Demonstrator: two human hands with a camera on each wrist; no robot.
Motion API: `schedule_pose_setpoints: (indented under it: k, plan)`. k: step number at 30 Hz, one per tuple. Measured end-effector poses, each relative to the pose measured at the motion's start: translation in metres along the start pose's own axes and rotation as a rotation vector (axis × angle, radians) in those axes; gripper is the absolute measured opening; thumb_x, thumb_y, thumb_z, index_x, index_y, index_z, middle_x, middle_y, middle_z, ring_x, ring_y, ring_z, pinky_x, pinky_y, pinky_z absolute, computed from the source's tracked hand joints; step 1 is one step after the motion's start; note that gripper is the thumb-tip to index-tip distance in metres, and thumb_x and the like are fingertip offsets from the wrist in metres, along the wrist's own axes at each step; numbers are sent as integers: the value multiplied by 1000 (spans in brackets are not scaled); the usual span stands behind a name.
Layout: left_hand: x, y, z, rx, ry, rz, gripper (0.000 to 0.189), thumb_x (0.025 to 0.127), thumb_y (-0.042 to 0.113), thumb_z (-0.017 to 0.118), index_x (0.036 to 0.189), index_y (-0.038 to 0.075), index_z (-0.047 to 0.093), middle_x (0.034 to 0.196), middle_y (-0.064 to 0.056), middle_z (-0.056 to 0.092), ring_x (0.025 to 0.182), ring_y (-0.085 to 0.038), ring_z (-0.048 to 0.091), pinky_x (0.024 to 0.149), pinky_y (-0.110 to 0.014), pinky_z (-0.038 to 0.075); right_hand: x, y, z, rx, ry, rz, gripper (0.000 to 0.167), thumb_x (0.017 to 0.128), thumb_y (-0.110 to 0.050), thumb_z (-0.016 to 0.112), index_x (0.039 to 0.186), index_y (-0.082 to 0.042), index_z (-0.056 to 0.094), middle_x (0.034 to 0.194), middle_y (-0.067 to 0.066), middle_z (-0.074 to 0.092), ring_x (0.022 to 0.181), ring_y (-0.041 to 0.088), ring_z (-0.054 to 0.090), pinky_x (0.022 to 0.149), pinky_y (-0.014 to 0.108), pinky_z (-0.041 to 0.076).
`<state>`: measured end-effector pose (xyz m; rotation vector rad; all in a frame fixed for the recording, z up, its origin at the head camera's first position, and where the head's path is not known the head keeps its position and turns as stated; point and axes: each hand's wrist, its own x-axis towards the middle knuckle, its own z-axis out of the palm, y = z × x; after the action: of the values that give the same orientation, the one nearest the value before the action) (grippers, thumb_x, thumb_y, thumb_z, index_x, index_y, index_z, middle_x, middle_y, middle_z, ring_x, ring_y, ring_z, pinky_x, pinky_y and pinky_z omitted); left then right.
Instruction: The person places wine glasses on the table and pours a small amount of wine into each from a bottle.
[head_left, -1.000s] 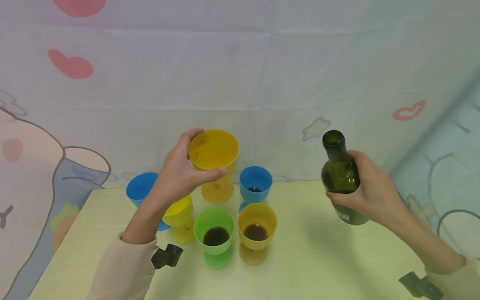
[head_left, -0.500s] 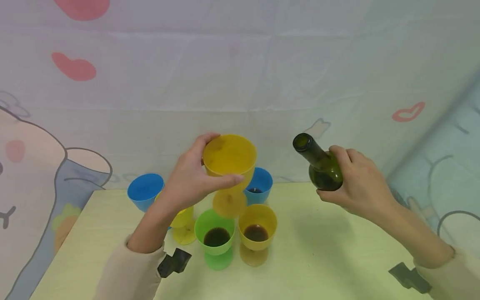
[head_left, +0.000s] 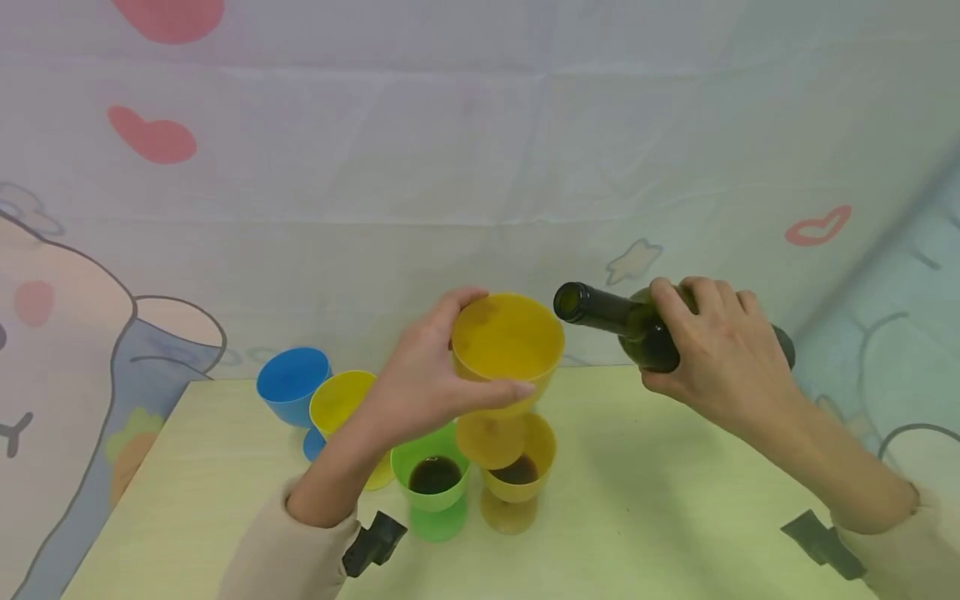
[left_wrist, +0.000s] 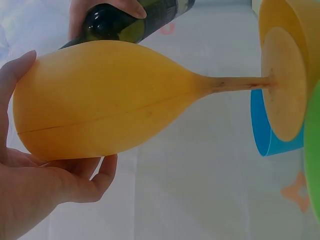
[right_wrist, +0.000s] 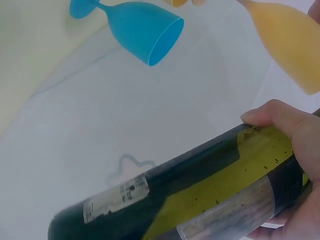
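In the head view, my left hand [head_left: 420, 383] grips an orange-yellow plastic goblet [head_left: 510, 333] by its bowl, thumb in front and fingers behind. The goblet is upright, raised over the other cups; its bowl holds no visible liquid. My right hand [head_left: 723, 358] wraps round the body of a green glass wine bottle [head_left: 603, 310]. That bottle lies nearly level, its mouth pointing left beside the goblet's right rim. Dark liquid shows in a green goblet [head_left: 435, 502] and an amber goblet [head_left: 517, 493] below. The raised foot overlaps the amber one. In the right wrist view, the bottle carries a white label [right_wrist: 116, 199].
A blue goblet [head_left: 292, 390] and a yellow goblet [head_left: 336, 410] stand at the left on the pale table [head_left: 187, 483]. Another blue goblet [right_wrist: 142, 30] shows in the right wrist view, hidden behind the raised one in the head view. A printed cloth [head_left: 420, 150] hangs behind the table.
My left hand has carried the goblet right and nearer to me. My right hand has tipped the bottle from near upright to almost level, its mouth moving left to the goblet's rim.
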<state>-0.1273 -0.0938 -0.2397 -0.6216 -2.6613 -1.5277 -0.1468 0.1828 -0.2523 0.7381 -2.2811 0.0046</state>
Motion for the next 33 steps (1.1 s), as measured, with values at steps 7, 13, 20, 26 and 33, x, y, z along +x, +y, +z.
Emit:
schedule_pose_setpoints:
  k: [7,13,20,26,33]
  plan:
    - [-1,1,3,8,-11,10,87,67,33,79,137,9,33,129,-3,46,98,-18,53,80,-32,49,4,0,-3,-86,41,-49,60,52,-15,75,101,-1,42,80,24,47,68,42,49,55,50,39]
    - [0,0,4,18,-5,4,88,66,33,80,137,9,33,129,-3,47,98,-17,53,81,-32,48,6,3,-5,-152,77,-92,66,48,-15,78,101,-1,43,81,25,48,67,43,49,57,52,40]
    - [0,0,4,23,-14,-5,89,67,33,80,137,9,32,131,-3,45,102,-18,51,84,-33,47,10,6,-8,-203,88,-127,70,44,-13,81,103,0,44,82,27,47,70,43,49,58,52,39]
    - [0,-1,4,28,-14,-6,89,67,33,80,137,8,32,130,-3,46,99,-18,53,82,-32,48,12,6,-10,-240,120,-156,75,40,-12,83,104,-2,46,82,26,46,67,42,47,57,52,38]
    - [0,-3,6,43,-11,-12,89,66,34,80,137,9,32,132,-3,44,104,-18,50,85,-35,46,13,4,-12,-258,142,-176,78,40,-12,85,107,-3,46,82,26,47,69,42,48,59,52,39]
